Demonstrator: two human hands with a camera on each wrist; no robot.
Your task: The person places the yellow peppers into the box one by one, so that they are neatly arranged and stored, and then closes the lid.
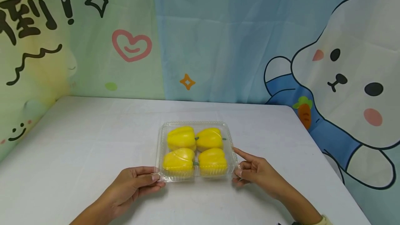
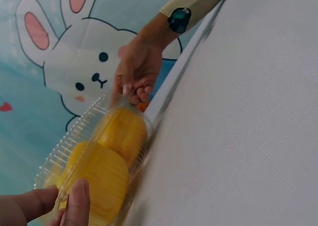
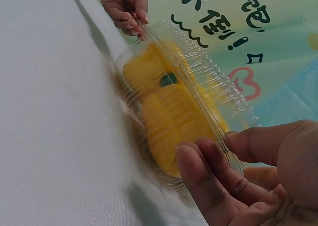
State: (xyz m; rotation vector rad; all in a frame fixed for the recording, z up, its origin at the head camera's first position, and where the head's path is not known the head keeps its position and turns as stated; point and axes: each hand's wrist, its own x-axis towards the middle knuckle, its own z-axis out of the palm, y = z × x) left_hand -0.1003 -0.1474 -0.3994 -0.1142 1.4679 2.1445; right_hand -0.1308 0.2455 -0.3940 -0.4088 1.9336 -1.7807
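Note:
A clear plastic clamshell box (image 1: 197,177) with its lid down is held between both hands over the white table. Inside lie several yellow bell peppers (image 1: 181,138) with green stems, two in the back row and two in front. My left hand (image 1: 132,186) pinches the box's front left corner, thumb on top of the rim and fingers beneath. At the right side, my right hand (image 1: 257,174) pinches the front right corner, its index finger stretched along the side edge. In the right wrist view the thumb and fingers (image 3: 191,159) grip the ridged rim.
A white table (image 1: 78,141) spreads under the box. Behind it hangs a printed cloth backdrop (image 1: 212,44) with a large rabbit, hearts and lettering. A dark watch-like device (image 2: 179,20) sits on the right wrist, below a light sleeve (image 2: 201,5).

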